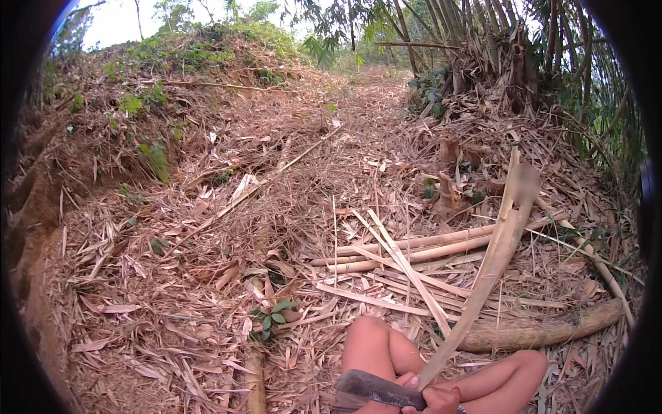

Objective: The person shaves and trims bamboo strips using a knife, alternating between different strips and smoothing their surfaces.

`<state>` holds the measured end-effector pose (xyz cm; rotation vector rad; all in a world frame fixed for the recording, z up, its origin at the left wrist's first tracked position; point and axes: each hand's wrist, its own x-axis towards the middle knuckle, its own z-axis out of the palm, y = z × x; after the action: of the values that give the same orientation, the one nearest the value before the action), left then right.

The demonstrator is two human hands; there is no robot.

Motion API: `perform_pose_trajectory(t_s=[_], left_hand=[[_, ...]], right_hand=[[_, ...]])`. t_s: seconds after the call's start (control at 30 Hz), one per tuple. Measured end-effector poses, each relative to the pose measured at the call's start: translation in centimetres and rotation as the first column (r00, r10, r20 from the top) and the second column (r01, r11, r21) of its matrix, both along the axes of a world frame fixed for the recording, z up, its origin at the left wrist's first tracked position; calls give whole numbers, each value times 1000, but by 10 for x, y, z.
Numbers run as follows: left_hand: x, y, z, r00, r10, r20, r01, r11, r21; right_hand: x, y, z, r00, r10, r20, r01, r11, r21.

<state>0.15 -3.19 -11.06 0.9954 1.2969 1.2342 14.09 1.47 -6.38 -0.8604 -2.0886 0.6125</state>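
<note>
A broad dark knife blade (379, 390) lies across my lap at the lower edge, its wide end toward the left. My right hand (441, 399) is closed at the blade's narrow end, where the handle is hidden. Just beyond the blade, my left hand (408, 380) shows only in part, its fingers closed at the near end of a long split bamboo strip (483, 290). This strip slants up and away to the right, its far end blurred. My bent legs (369, 345) frame both hands.
Several bamboo poles (441, 248) and split strips (407, 269) lie ahead. A thick bamboo log (545, 329) rests beyond my right knee. Cut stumps (449, 186) stand below a bamboo clump (496, 48). Dry leaves cover the ground, and an earth bank (103, 165) rises at left.
</note>
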Motion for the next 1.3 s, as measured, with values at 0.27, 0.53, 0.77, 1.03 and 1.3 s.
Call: perform_pose_trajectory(t_s=[0.27, 0.53, 0.77, 1.03, 1.3], left_hand=[[-12, -21, 11, 642, 233, -731, 74, 929, 362], [-20, -29, -20, 577, 127, -807, 177, 945, 275], [-13, -29, 68, 989, 25, 143, 30, 928, -372], [6, -23, 69, 978, 194, 72, -187, 978, -93], [-10, -46, 77, 966, 122, 229, -49, 953, -299]], right_hand=[[4, 24, -13, 993, -116, -21, 116, 992, 46], [1, 23, -2, 998, -33, 46, 24, 983, 184], [19, 69, -25, 987, -154, -54, 156, 987, 35], [24, 58, -36, 976, -126, 180, 76, 962, 261], [5, 72, -4, 994, -72, 88, 61, 991, 120]])
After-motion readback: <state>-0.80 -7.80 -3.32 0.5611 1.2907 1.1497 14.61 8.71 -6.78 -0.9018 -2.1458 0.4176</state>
